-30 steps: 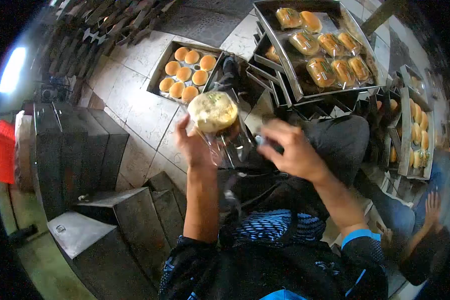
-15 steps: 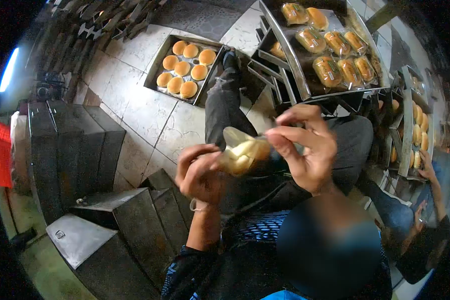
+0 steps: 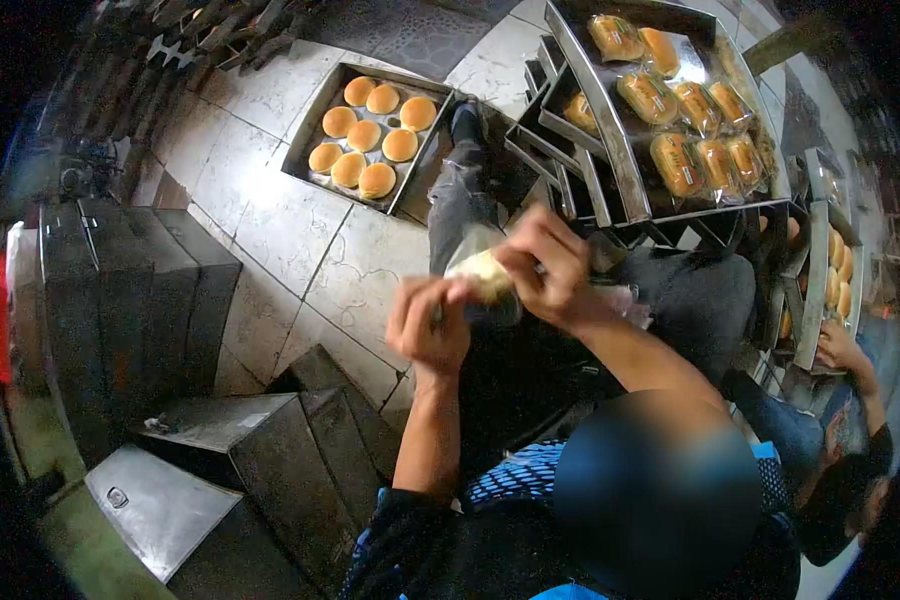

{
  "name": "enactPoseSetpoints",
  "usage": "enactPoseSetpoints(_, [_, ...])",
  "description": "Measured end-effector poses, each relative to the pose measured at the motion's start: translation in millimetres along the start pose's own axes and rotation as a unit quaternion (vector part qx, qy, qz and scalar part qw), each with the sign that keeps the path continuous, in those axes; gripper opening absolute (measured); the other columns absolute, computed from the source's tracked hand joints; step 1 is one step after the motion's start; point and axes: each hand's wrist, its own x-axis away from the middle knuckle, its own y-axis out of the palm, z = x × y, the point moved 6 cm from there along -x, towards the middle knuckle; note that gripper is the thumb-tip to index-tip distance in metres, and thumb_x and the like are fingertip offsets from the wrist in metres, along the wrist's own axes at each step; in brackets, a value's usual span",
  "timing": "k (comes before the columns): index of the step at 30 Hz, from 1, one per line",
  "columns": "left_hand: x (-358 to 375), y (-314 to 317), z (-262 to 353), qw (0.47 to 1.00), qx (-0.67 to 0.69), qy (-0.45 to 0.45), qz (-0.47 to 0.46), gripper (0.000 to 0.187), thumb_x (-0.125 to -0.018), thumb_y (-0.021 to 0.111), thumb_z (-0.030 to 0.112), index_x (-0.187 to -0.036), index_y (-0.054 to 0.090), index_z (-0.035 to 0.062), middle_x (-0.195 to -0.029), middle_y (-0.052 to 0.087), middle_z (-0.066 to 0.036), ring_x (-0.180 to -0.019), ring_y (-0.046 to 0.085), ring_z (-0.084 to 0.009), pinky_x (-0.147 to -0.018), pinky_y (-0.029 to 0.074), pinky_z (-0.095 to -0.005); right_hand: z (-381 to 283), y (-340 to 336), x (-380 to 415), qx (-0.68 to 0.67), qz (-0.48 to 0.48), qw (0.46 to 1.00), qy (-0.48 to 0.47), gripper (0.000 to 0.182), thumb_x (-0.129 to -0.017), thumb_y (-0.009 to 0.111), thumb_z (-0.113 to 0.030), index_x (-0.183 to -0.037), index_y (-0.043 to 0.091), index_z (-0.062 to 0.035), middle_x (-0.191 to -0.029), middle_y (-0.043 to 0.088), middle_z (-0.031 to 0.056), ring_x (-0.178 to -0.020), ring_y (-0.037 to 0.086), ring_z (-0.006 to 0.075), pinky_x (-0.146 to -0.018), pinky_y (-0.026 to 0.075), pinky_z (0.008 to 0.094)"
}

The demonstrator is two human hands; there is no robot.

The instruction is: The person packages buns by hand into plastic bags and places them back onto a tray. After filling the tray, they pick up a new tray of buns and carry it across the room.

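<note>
Between my two hands, above my lap, is a pale cream bun in a clear plastic bag (image 3: pixel 486 277), blurred by motion. My left hand (image 3: pixel 430 322) has its fingers pinched on the left side of the bag. At the bag's right side, the fingers of my right hand (image 3: pixel 548 265) are closed on it. A metal tray (image 3: pixel 291 160) of round golden buns lies on the floor ahead, beyond my hands. To the upper right, another tray (image 3: pixel 610 140) on top of a stack holds several bagged buns (image 3: pixel 650 99).
Dark metal boxes (image 3: pixel 295 470) stand at the left, one with a shiny lid (image 3: pixel 160 505). At the right edge, a co-worker's hand (image 3: pixel 840 348) touches a tray of long buns (image 3: pixel 838 270). Tiled floor (image 3: pixel 270 220) shows between the boxes and my legs.
My right hand has moved left and come closer to my left hand, which has shifted slightly right. The bag's opening is now at the upper middle, between the hands.
</note>
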Motion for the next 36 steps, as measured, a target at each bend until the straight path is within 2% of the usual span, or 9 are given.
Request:
enactPoseSetpoints(2, [-9.8, 5.0, -19.0, 0.996, 0.011, -0.077, 0.048, 0.017, -0.093, 0.062, 0.014, -0.083, 0.064, 0.0004, -0.073, 0.063, -0.008, -0.064, 0.056, -0.014, -0.059, 0.045, -0.0258, 18.5, 8.0, -20.5, -0.001, 0.046, 0.997, 0.06, 0.025, -0.086, 0.07, -0.016, -0.069, 0.057, -0.0022, -0.067, 0.052, 0.012, -0.06, 0.051, 0.0282, -0.054, 0.04, 0.0363])
enactPoseSetpoints(3, [-3.2, -3.8, -48.1, 0.95, 0.112, -0.278, 0.09, 0.022, -0.095, 0.062, 0.015, -0.08, 0.063, -0.0006, -0.07, 0.06, -0.004, -0.062, 0.052, -0.0089, -0.056, 0.04, -0.0229, 34.6, -2.6, -24.3, -0.017, 0.113, 0.979, 0.169, 0.028, -0.088, 0.067, -0.015, -0.066, 0.055, -0.0019, -0.06, 0.047, 0.0118, -0.053, 0.046, 0.0288, -0.052, 0.038, 0.0356])
enactPoseSetpoints(9, [72.3, -58.5, -30.1, 0.887, 0.063, -0.454, -0.061, 0.022, -0.092, 0.067, 0.014, -0.076, 0.065, -0.0009, -0.065, 0.056, 0.001, -0.058, 0.047, -0.004, -0.053, 0.034, -0.0201, 17.0, 8.6, 108.8, 0.004, 0.021, 0.936, 0.351, 0.034, -0.097, 0.057, -0.015, -0.068, 0.051, 0.0025, -0.056, 0.047, 0.0106, -0.047, 0.043, 0.0204, -0.048, 0.035, 0.0342])
enactPoseSetpoints(13, [98.3, -69.6, -9.2, 0.945, -0.007, -0.32, -0.069, 0.021, -0.093, 0.065, 0.012, -0.078, 0.063, -0.0026, -0.071, 0.062, -0.004, -0.063, 0.051, -0.006, -0.058, 0.041, -0.0203, 8.5, -6.1, 118.1, 0.088, -0.157, 0.923, 0.34, 0.035, -0.09, 0.063, -0.019, -0.063, 0.059, 0.0024, -0.061, 0.055, 0.0222, -0.054, 0.055, 0.0402, -0.051, 0.038, 0.0481])
enactPoseSetpoints(17, [52.6, -67.5, 6.1, 0.924, 0.059, -0.376, -0.029, 0.024, -0.096, 0.062, 0.015, -0.081, 0.064, -0.0032, -0.064, 0.059, -0.002, -0.056, 0.051, -0.0063, -0.051, 0.039, -0.0215, -13.9, -49.3, 49.3, 0.087, -0.055, 0.959, 0.263, 0.023, -0.083, 0.073, -0.023, -0.072, 0.069, -0.0034, -0.074, 0.066, 0.0138, -0.066, 0.064, 0.031, -0.061, 0.047, 0.0416])
enactPoseSetpoints(20, [12.1, -40.5, -12.6, 0.922, 0.048, -0.376, -0.077, 0.027, -0.094, 0.066, 0.021, -0.08, 0.066, -0.0022, -0.061, 0.058, 0.0, -0.051, 0.046, -0.0048, -0.046, 0.032, -0.0198, -43.5, -8.1, 17.1, 0.088, -0.148, 0.984, 0.035, 0.037, -0.071, 0.077, -0.014, -0.108, 0.07, -0.0093, -0.096, 0.071, 0.0126, -0.086, 0.069, 0.0306, -0.083, 0.052, 0.0412])
enactPoseSetpoints(24, [-14.8, -9.7, -21.6, 0.899, 0.102, -0.415, -0.097, 0.024, -0.097, 0.061, 0.025, -0.094, 0.067, 0.0019, -0.068, 0.05, 0.005, -0.058, 0.04, -0.0036, -0.05, 0.03, -0.0207, 7.2, -0.2, 9.2, -0.042, -0.247, 0.956, 0.151, 0.057, -0.064, 0.076, -0.014, -0.117, 0.062, 0.0012, -0.099, 0.069, 0.0207, -0.092, 0.067, 0.0374, -0.087, 0.052, 0.0394])
enactPoseSetpoints(29, [5.8, -7.2, -56.2, 0.891, 0.149, -0.421, -0.086, 0.023, -0.098, 0.056, 0.024, -0.093, 0.064, 0.0033, -0.067, 0.042, 0.006, -0.058, 0.036, -0.0039, -0.051, 0.027, -0.0216, 82.2, -119.9, -39.7, -0.271, 0.008, 0.886, 0.377, 0.054, -0.079, 0.078, -0.031, -0.12, 0.059, -0.0013, -0.105, 0.066, 0.0118, -0.098, 0.063, 0.0179, -0.085, 0.051, 0.0306])
enactPoseSetpoints(36, [-0.2, 46.4, 9.6, 0.924, 0.122, -0.299, -0.204, 0.014, -0.088, 0.067, 0.01, -0.084, 0.06, -0.0006, -0.073, 0.056, -0.001, -0.064, 0.049, -0.0092, -0.059, 0.038, -0.0226, 258.9, -299.9, -94.7, -0.033, 0.32, 0.847, 0.423, 0.022, -0.092, 0.066, -0.027, -0.104, 0.064, -0.0091, -0.098, 0.068, 0.0101, -0.069, 0.067, 0.0181, -0.059, 0.054, 0.0311])
